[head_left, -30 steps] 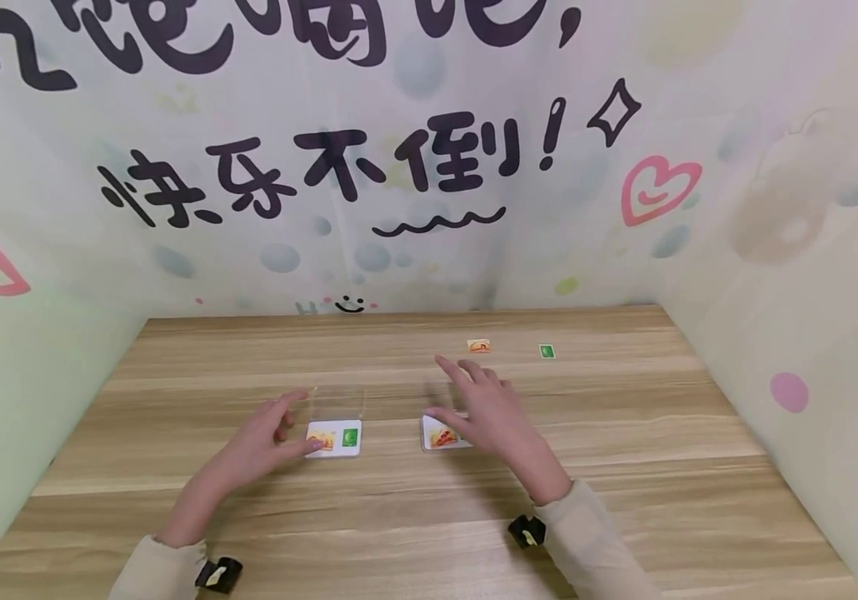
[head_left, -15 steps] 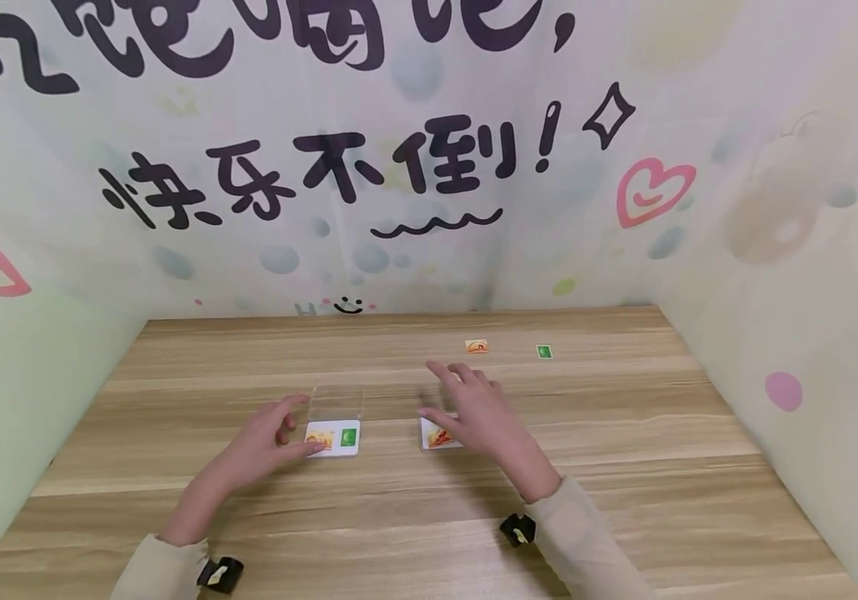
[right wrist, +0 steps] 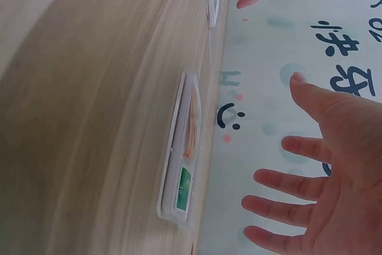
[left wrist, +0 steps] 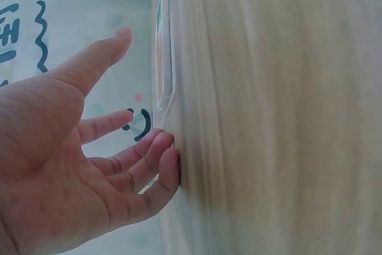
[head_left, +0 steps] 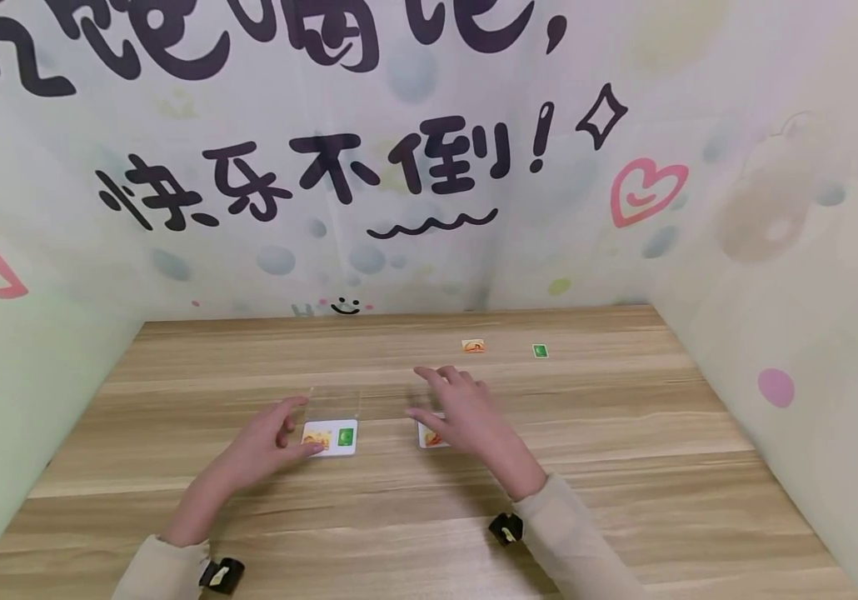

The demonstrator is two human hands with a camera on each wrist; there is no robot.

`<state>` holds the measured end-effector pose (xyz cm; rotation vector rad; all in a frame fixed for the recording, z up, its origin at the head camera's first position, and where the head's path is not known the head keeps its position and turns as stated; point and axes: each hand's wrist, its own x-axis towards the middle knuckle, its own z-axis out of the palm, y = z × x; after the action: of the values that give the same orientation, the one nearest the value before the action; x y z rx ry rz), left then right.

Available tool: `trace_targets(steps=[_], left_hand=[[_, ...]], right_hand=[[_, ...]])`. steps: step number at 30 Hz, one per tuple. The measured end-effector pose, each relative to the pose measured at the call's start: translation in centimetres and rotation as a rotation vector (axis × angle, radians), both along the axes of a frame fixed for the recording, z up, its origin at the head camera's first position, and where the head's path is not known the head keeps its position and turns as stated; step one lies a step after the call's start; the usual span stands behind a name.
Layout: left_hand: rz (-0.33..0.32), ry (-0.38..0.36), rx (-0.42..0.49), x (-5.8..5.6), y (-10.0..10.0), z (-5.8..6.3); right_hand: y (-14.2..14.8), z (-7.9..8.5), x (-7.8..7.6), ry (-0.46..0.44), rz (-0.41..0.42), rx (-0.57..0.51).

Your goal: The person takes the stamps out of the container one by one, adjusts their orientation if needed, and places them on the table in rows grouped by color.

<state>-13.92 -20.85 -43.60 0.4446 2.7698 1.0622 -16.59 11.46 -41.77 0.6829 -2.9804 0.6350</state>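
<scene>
In the head view a small flat white case with a raised clear lid lies on the table. It carries an orange picture and a green one. My left hand is at its left side, thumb over its near-left part; in the left wrist view that thumb stands clear of the case, fingers loosely bent. My right hand hovers over a second white case, hiding its right part. In the right wrist view its fingers are spread, apart from that case, and hold nothing.
Toward the back of the wooden table lie a small orange picture piece and a small green piece. A printed white wall covering stands behind the table and along both sides.
My right hand has drifted slightly left, covering more of the right case. The head view has shifted a little. My left hand stays almost still beside its case.
</scene>
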Motion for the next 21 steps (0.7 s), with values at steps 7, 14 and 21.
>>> trace_targets(steps=[7, 14, 21], left_hand=[[-0.004, 0.004, 0.003, 0.0, 0.1, 0.0], [-0.011, 0.009, 0.01, 0.0, 0.0, -0.2], [-0.026, 0.003, 0.024, 0.1, -0.1, -0.3]], right_hand=[[-0.6, 0.0, 0.0, -0.005, 0.005, 0.02], [-1.2, 0.1, -0.1, 0.008, 0.028, 0.035], [-1.8, 0.0, -0.3, 0.002, 0.037, 0.035]])
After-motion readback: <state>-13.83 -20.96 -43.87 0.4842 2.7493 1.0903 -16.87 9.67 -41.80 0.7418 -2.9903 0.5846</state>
